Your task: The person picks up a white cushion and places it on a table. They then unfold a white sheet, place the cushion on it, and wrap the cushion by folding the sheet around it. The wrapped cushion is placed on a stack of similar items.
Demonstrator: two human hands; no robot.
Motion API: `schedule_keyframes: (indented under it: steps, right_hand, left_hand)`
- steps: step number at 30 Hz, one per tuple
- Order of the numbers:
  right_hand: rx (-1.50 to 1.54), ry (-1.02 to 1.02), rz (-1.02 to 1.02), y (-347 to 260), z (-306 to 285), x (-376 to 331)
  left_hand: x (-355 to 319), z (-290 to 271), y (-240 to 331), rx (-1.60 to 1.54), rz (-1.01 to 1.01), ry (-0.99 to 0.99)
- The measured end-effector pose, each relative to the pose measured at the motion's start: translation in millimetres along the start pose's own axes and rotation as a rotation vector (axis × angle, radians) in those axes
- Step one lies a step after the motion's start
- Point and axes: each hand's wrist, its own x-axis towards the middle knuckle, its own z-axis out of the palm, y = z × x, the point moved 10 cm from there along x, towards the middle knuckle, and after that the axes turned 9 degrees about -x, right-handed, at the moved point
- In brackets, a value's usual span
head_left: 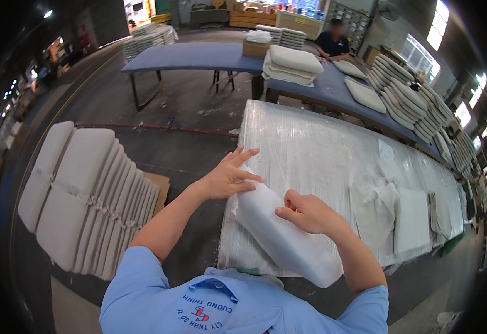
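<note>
**Wrapping a foam pad at the desk's near edge**

The white foam pad (288,234) lies slantwise on the near left corner of the plastic-covered desk (321,145), its lower end overhanging the edge toward the person. The left hand (226,178) rests on the pad's upper end, fingers spread and flat; the right hand (304,212) pinches the pad's film at mid-length. Pulling the film taut while the flat hand pins the end would likely keep it smooth. Fabric pieces (410,220) lie to the right, well apart. Cushion rows (87,195) line the floor left. Beyond, a blue table (199,55) carries stacked cushions (293,64).
</note>
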Motion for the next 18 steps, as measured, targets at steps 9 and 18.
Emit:
schedule_keyframes:
  steps: [9,18]
  right_hand:
    - [-0.149,0.062,0.01,-24.4,8.8,2.6]
    - [0.363,0.166,0.159,18.3,38.5,2.6]
  left_hand:
    - [26.1,10.9,11.5,-0.128,0.137,-0.196]
    - [41.8,41.0,-16.7,-0.153,-0.11,-0.309]
